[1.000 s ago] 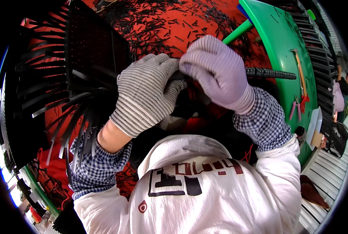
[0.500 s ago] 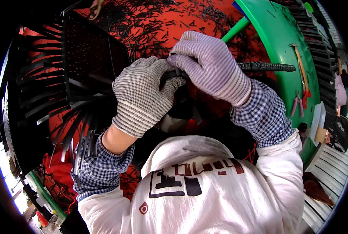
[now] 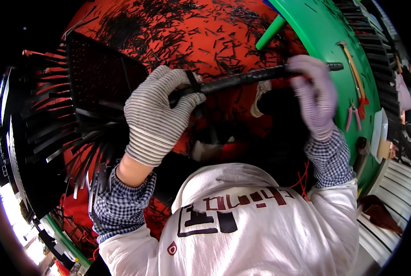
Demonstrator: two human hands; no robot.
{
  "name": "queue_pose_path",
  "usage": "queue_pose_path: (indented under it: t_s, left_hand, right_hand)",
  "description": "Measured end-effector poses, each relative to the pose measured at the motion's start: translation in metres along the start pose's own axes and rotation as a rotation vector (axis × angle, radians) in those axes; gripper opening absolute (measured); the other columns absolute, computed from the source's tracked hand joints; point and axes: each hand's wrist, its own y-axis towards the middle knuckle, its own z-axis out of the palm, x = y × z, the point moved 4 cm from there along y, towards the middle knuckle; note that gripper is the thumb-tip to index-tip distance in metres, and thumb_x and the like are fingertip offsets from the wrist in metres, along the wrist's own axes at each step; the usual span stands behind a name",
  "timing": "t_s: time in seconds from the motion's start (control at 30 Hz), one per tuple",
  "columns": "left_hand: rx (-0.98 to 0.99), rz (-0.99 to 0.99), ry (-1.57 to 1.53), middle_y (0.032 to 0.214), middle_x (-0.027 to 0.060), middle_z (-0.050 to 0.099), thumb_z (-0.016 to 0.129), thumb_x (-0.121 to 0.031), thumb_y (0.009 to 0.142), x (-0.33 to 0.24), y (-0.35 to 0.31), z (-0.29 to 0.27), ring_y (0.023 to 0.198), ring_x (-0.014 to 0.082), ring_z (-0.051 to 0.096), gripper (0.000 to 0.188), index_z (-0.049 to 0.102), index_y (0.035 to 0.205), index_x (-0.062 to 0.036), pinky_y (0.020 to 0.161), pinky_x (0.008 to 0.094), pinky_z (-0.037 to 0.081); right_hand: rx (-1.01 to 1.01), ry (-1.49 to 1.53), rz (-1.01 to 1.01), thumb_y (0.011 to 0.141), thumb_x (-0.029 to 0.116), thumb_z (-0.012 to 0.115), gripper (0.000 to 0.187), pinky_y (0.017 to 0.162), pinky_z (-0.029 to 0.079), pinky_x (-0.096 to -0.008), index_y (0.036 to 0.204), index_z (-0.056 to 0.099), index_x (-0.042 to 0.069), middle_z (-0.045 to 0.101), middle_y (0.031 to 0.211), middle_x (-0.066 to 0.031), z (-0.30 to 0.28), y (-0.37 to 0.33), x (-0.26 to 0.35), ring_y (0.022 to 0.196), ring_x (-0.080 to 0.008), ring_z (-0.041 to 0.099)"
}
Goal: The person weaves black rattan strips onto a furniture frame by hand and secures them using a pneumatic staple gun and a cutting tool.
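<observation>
My left hand [image 3: 155, 115], in a grey striped glove, is closed on the left end of a black wrapped rod [image 3: 247, 78], which looks like a handle bound with flat strip. A short black strip [image 3: 192, 81] stands up beside the fingers. The rod reaches right and slightly upward over the red floor. Near its far end is my right hand [image 3: 315, 96], in a pale purple striped glove, smeared by motion. Its fingers curve over the rod, and whether they grip it is unclear. Left of my left hand is a black woven basket body [image 3: 102, 69] with many loose strips [image 3: 49, 133] fanning out.
Black offcuts [image 3: 168, 27] litter the red floor [image 3: 214, 46]. At right, a green table [image 3: 325, 37] holds a hammer [image 3: 352, 69] and pink-handled pliers [image 3: 352, 115]. A slatted white seat [image 3: 394, 193] stands at lower right. A shoe [image 3: 259, 99] shows below the rod.
My right hand has moved right, away from my left hand and along the rod toward its far end. More of the rod shows now. My left hand has shifted slightly left, still gripping.
</observation>
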Motion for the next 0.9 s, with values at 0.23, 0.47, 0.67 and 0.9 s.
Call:
queue_pose_path:
  t_s: [0.23,0.47,0.67,0.9]
  left_hand:
    - [0.036,-0.083,-0.167,0.081,0.0073,0.068,0.084,-0.004,0.076,0.02,0.009,-0.002,0.071,0.017,0.068,0.02,0.074,0.093,-0.0042,0.068,0.0303,0.055]
    - [0.057,-0.07,-0.117,0.076,0.0061,0.067,0.085,-0.008,0.078,0.026,0.025,-0.005,0.063,0.0118,0.059,0.017,0.074,0.091,-0.0042,0.061,0.0293,0.05]
    - [0.058,-0.227,-0.176,0.081,0.001,0.07,0.081,0.0,0.083,0.04,0.024,-0.004,0.074,0.0065,0.061,0.012,0.069,0.083,-0.001,0.067,0.0241,0.049]
    - [0.085,-0.075,-0.063,0.07,0.0068,0.068,0.079,-0.017,0.081,0.031,0.032,-0.003,0.061,0.015,0.063,0.013,0.075,0.088,-0.0067,0.06,0.0306,0.051]
  right_hand:
    - [-0.312,-0.952,0.705,0.101,0.036,0.063,0.051,0.102,0.049,-0.0423,0.136,0.058,-0.001,0.063,0.132,-0.0214,-0.242,-0.191,-0.142,0.12,-0.0352,0.062]
    - [-0.05,-1.44,1.333,0.095,0.058,0.059,0.069,0.098,0.048,-0.0531,0.145,0.048,0.012,0.059,0.134,-0.0244,-0.299,-0.412,-0.133,0.121,-0.043,0.058]
    - [-0.053,-1.173,1.323,0.091,0.038,0.069,0.068,0.095,0.052,-0.0472,0.148,0.046,0.006,0.065,0.13,-0.0253,-0.309,-0.394,-0.145,0.114,-0.0394,0.065]
    - [-0.711,-0.434,1.169,0.094,0.025,0.075,0.063,0.096,0.052,-0.0334,0.14,0.051,-0.011,0.066,0.126,-0.0156,-0.328,-0.284,-0.081,0.105,-0.0215,0.066]
